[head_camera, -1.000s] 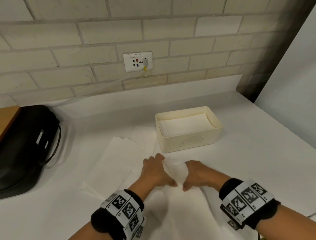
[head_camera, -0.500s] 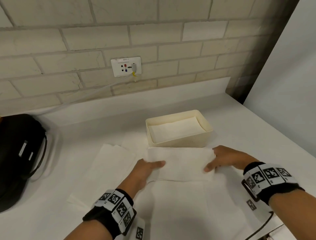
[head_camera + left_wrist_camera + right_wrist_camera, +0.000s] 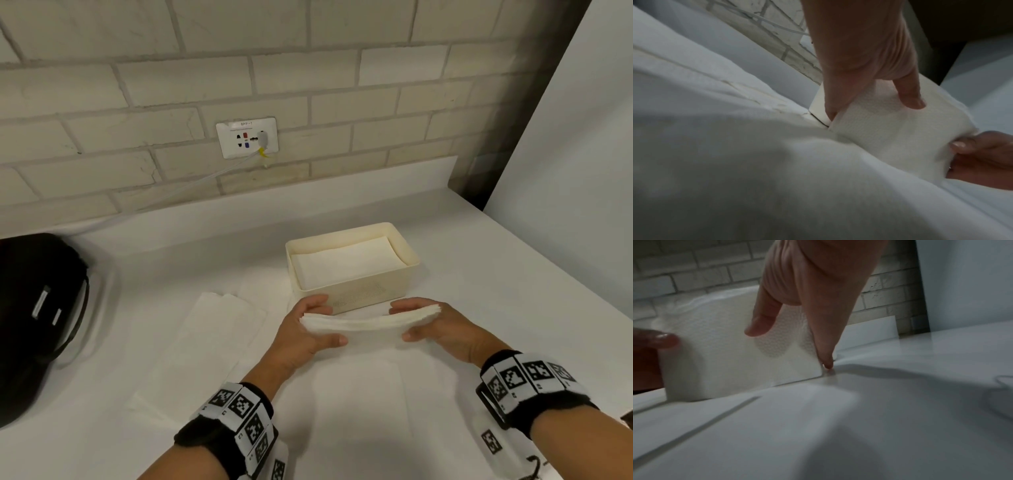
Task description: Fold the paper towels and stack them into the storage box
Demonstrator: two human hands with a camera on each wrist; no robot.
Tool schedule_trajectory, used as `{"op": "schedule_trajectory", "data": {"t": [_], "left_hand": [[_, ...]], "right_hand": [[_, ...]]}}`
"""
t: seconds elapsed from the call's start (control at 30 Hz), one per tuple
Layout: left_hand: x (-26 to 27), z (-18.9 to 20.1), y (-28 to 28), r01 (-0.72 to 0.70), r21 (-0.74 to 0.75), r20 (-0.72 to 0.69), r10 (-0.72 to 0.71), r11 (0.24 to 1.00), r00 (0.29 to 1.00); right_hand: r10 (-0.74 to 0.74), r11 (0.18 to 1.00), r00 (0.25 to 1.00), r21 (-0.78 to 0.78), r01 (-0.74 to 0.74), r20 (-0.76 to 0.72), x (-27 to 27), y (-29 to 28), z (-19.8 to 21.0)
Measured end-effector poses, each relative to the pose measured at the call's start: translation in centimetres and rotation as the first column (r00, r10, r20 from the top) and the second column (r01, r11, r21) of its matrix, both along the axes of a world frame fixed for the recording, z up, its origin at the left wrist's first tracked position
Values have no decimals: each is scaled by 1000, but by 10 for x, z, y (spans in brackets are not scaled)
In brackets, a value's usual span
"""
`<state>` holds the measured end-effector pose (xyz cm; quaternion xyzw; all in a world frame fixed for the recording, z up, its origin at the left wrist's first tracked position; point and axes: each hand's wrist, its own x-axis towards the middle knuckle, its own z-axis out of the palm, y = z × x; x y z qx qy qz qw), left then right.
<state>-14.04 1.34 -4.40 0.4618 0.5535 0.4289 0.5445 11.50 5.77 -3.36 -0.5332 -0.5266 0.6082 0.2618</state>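
So you are partway through: you hold one folded paper towel point(image 3: 370, 322) off the counter, your left hand point(image 3: 301, 332) pinching its left end and your right hand point(image 3: 442, 325) pinching its right end, thumbs toward you and fingers on the far side, both hands clamped on the towel, which sags a little between them. In the left wrist view your thumb presses the embossed face of the folded paper towel point(image 3: 890, 123), and in the right wrist view the folded paper towel point(image 3: 731, 353) stands almost on edge, its lower edge close to the sheet below. The cream storage box point(image 3: 352, 298) sits just beyond your fingertips, its near wall close behind the towel, and it already holds folded towels point(image 3: 346, 263) lying flat inside, their top below the rim, so there looks to be room for more. Folding of this piece looks done; what I judge is left for it is to lift it over the near wall and lay it flat on the stack. More work remains after that: an unfolded sheet point(image 3: 359, 404) lies flat right under your wrists, and further sheets point(image 3: 212, 335) lie out to the left of your left hand. I cannot tell exactly how many are in that pile. A black bag point(image 3: 37, 318) lies far off to the left of your left hand.
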Motion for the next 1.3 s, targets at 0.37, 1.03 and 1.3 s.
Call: {"op": "schedule_trajectory", "data": {"t": [0.37,1.03,1.3], "left_hand": [[0,0,-3,-76,-62,-24,74,995,997],[4,76,97,44,70,-954,54,997,295],[3,54,102,201,-36,-989,-6,979,-148]], "right_hand": [[52,998,991,-32,-49,124,-8,1,5],[-363,910,810,363,200,461,-56,95,70],[-276,935,619,353,-3,735,-69,102,52]]}}
